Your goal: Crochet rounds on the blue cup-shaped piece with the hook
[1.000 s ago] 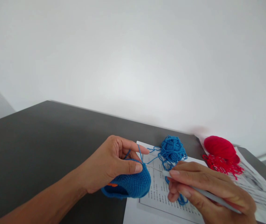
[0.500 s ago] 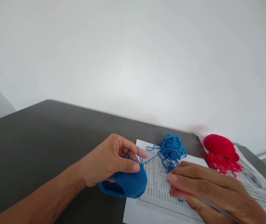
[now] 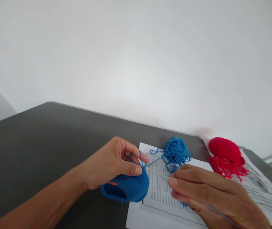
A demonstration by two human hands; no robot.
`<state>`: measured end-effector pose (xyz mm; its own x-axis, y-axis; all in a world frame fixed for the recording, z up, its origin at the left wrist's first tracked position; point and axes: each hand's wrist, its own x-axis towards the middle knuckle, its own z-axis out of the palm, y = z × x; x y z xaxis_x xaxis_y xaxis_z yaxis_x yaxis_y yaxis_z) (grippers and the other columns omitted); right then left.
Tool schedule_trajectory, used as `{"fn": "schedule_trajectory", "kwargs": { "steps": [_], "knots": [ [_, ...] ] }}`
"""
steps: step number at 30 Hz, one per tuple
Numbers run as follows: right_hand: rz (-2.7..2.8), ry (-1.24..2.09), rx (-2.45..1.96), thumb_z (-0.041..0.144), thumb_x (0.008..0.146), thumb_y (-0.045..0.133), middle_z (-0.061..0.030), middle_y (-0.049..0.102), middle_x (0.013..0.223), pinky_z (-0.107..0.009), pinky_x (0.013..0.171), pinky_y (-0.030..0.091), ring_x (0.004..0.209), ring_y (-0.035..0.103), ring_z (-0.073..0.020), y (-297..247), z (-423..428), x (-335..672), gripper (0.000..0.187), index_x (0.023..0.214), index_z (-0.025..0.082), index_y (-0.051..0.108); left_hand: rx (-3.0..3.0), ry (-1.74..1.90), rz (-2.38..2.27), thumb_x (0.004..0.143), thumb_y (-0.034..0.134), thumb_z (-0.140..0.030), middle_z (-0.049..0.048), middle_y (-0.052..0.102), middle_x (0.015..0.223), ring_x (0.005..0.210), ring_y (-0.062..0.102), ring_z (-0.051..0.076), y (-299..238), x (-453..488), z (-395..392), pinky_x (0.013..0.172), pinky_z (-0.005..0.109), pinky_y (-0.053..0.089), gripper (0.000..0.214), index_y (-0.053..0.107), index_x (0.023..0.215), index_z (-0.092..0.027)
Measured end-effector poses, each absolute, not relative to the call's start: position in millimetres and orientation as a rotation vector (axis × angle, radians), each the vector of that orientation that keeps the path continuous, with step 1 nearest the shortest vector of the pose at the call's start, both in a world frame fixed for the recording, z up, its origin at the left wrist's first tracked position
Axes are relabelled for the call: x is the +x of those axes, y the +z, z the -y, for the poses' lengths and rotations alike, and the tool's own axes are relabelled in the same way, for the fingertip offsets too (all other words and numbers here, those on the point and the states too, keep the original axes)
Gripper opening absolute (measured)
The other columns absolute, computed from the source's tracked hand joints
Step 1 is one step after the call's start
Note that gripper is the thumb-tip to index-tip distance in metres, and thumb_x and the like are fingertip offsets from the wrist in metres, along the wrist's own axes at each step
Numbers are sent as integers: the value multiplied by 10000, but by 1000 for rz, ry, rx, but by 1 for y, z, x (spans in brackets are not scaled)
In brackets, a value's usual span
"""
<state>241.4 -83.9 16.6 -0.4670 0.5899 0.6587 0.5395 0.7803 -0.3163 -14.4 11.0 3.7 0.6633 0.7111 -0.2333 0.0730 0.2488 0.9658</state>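
Pinching the domed blue crocheted piece (image 3: pixel 136 187) by its upper edge in the left hand (image 3: pixel 117 162), above the dark grey worktop (image 3: pixel 55 136) and the edge of the printed white sheet (image 3: pixel 150 214), and gripping the slim pale-handled hook (image 3: pixel 165 178) pen-fashion in the right hand (image 3: pixel 212 190), with hands apart. Hold the thin blue yarn strand (image 3: pixel 154 161) evenly taut over the left index finger, with slack drawn freely from the loosely wound blue yarn ball (image 3: pixel 177 150). Align the blurred tip, engagement unconfirmed, squarely with the stitch.
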Motion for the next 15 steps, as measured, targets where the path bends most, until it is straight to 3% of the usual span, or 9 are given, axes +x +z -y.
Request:
{"fn": "schedule_trajectory", "kwargs": {
  "steps": [3,7,15],
  "knots": [
    [2142,79,-866,201,934,728,-58,821,1018,-142,862,636,921,800,-156,19,84,242,234,1159,226,790,1294,478,-756,660,880,-252,0,653,687,598,502,78,4,-14,-10,525,181,345,317,823,929,-96],
    [2070,256,-885,249,934,741,-29,818,899,-130,720,650,810,805,-155,23,82,238,194,1116,274,804,1300,420,-765,659,873,-256,5,656,708,591,496,77,9,-13,-7,526,199,325,318,817,921,-85],
    [1715,832,-936,285,907,778,-27,756,642,-236,549,650,512,721,-157,13,84,237,169,1064,303,837,1290,368,-756,658,878,-304,31,693,722,579,500,92,9,-15,-9,530,219,332,301,809,880,-112]
  ]
}}
